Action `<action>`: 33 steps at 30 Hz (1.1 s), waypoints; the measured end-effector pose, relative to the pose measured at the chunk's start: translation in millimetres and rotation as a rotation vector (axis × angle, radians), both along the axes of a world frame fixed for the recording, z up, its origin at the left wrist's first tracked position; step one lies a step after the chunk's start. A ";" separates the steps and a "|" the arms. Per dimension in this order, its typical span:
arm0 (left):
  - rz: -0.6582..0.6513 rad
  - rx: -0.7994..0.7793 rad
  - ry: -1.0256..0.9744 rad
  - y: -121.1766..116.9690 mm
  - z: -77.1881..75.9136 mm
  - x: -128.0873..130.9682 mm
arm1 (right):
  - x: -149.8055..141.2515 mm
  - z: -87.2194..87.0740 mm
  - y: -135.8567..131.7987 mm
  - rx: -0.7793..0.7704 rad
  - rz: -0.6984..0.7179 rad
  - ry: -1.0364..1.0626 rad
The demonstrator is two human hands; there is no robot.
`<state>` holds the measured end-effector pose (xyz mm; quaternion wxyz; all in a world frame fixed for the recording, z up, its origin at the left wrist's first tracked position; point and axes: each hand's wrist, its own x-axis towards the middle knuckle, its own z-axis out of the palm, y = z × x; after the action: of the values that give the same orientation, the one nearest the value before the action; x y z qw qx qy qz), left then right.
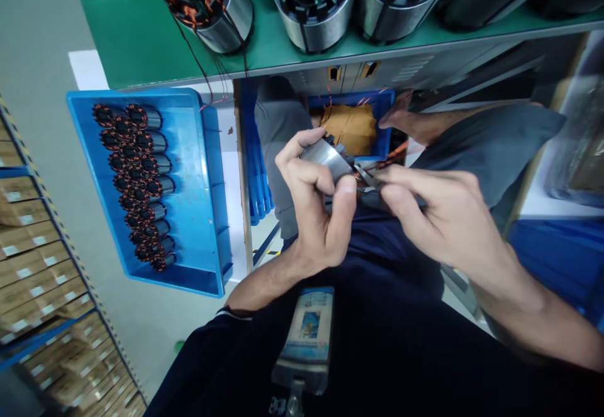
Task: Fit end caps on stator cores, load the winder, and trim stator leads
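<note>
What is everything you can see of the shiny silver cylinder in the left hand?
The shiny silver metal-looking cylinder is smooth and curved, with black pieces showing along one end. It is tilted, held up in the left hand. A small grey metal-looking pointed tool in the right hand is close to that end; whether they touch is unclear.

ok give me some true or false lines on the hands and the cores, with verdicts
1. The left hand holds a metal core. True.
2. The right hand holds a paintbrush. False: it holds a small metal snipping tool.
3. Copper-wound cores sit in rows in a blue tray. True.
4. The bench cores lie on their sides. False: they stand upright on the green bench top.
</note>
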<state>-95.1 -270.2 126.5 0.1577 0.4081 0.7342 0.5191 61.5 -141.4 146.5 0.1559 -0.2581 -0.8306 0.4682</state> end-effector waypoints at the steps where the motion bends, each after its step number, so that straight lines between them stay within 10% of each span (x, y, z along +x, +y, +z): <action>1: 0.016 -0.004 -0.003 4.0 -15.5 -1.5 | -3.6 -13.3 4.6 -0.046 -0.011 -0.041; 9: 0.117 -0.248 0.004 49.5 -173.7 -33.1 | -51.9 -158.3 45.8 -0.381 -0.036 -0.255; 15: 0.137 -0.292 -0.025 63.5 -210.5 -50.0 | -72.6 -202.2 58.5 -0.579 -0.036 -0.250; 21: 0.058 -0.233 0.010 47.6 -180.9 -48.6 | -71.7 -189.7 62.6 -0.709 -0.122 -0.091; 28: -0.332 0.102 0.170 9.8 -96.9 -49.2 | -47.7 -114.3 28.2 -0.838 -0.017 0.095; 33: -0.546 0.087 -0.647 -9.9 -43.1 -50.2 | -18.6 -69.7 23.8 -0.546 0.085 0.258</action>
<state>-145.4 -280.0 83.3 0.4945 0.4100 0.4893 0.5899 43.0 -117.6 76.7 0.1653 -0.1937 -0.6573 0.7093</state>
